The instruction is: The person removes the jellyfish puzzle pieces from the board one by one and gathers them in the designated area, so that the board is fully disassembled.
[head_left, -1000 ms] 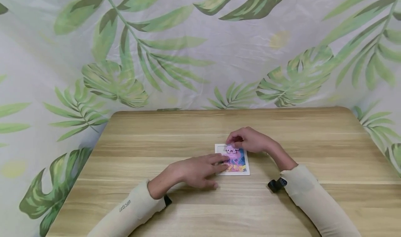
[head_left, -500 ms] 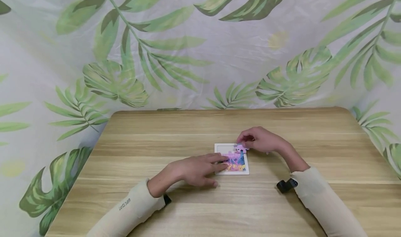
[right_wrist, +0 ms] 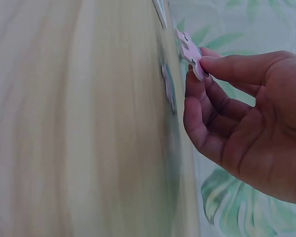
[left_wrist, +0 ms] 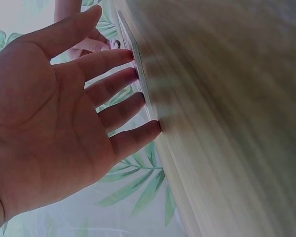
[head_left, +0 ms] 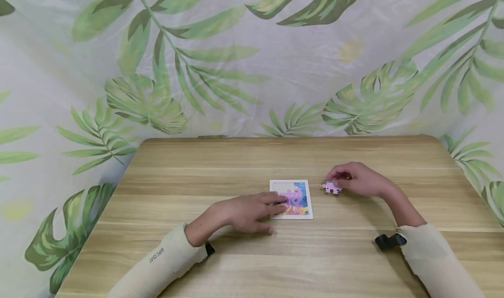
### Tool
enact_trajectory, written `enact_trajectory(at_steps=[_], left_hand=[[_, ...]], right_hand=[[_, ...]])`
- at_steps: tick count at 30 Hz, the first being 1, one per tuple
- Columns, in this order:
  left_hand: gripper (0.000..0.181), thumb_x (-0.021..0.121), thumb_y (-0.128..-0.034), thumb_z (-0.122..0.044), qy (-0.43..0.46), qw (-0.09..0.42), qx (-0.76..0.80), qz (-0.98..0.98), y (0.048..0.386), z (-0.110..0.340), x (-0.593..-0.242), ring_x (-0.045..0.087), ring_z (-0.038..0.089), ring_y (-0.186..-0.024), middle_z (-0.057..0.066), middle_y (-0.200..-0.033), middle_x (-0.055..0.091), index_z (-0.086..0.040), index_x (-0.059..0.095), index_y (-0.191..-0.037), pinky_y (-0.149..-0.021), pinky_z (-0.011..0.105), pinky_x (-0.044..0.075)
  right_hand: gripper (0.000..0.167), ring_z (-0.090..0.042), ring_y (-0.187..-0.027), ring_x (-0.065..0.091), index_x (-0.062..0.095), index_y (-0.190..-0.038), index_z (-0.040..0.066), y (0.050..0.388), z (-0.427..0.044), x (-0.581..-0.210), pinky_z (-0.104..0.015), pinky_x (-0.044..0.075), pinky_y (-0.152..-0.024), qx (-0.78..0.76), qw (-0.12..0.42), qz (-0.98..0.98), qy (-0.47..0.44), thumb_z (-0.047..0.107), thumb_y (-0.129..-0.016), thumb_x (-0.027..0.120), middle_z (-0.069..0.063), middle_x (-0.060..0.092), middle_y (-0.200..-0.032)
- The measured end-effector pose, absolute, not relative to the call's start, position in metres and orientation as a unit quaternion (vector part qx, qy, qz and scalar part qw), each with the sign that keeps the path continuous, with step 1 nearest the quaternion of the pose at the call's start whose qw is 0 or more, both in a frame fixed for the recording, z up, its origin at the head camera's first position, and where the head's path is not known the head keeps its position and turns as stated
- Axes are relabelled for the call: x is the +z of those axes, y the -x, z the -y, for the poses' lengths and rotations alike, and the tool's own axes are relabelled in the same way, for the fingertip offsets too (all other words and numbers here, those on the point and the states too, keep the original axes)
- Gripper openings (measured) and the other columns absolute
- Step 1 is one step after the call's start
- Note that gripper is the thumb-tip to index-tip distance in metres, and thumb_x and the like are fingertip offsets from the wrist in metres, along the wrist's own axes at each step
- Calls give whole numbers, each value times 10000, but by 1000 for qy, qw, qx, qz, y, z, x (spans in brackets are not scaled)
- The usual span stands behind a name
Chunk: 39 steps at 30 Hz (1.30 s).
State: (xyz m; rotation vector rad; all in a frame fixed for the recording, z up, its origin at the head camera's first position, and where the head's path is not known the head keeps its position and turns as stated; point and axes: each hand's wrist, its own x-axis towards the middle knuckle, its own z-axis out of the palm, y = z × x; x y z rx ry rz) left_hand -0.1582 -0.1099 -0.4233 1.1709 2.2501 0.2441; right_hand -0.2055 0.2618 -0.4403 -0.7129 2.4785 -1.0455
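Note:
A small white-framed jigsaw puzzle (head_left: 301, 195) lies on the table, showing pink, blue and yellow artwork with a pale bare patch at its upper left. My left hand (head_left: 248, 212) rests with straight fingers over its left side; the left wrist view has the fingertips (left_wrist: 138, 96) along the board's edge. To the right of the board, my right hand (head_left: 360, 180) pinches a pink puzzle piece (head_left: 331, 187) between thumb and fingers, and in the right wrist view this piece is held above the tabletop. Another small piece (right_wrist: 168, 89) seems to lie on the table below it.
The wood-grain table (head_left: 197, 166) stretches out on all sides of the board. Behind it hangs a pale cloth (head_left: 220, 92) with green leaf prints. Black wrist devices (head_left: 390, 242) sit at both sleeves.
My right hand has moved right with the pink puzzle piece, from above the board's top to beside it. The bare patch now shows. My left hand has stayed in place.

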Motion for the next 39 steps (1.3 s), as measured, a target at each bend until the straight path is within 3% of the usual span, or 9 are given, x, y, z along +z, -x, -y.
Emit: enact_trajectory(at_steps=[8,21,34,39], left_hand=[[659,607,-1102,-387,-444,287,91,-844,159,110,-423,178,228,-1684,-22,-1806,227,-200,372,-1689,-1349,461,248],[659,604,-1102,-397,-444,288,93,-843,158,110,-423,178,226,-1683,-30,-1807,223,-210,372,-1689,-1348,458,252],[664,617,-1096,-371,-446,290,103,-840,160,111,-423,176,250,-1685,-9,-1806,229,-178,379,-1685,-1348,478,247],[669,622,-1093,-378,-444,291,101,-841,160,111,-423,169,237,-1686,-22,-1807,223,-189,378,-1686,-1351,466,241]], right_hand=[[178,-54,-847,593,776,-1179,58,197,-293,-443,-228,518,-743,-372,163,-883,237,42,-1034,673,-25,764,-1054],[172,-48,-898,581,779,-1164,85,186,-325,-441,-231,518,-754,-367,153,-894,205,49,-1045,660,-24,749,-1073],[160,-46,-923,616,790,-1121,117,199,-309,-445,-227,519,-810,-310,136,-911,236,34,-1021,696,19,782,-1082],[167,-87,-873,590,787,-1135,106,204,-301,-442,-235,500,-774,-302,151,-913,228,39,-1028,679,11,780,-1061]])
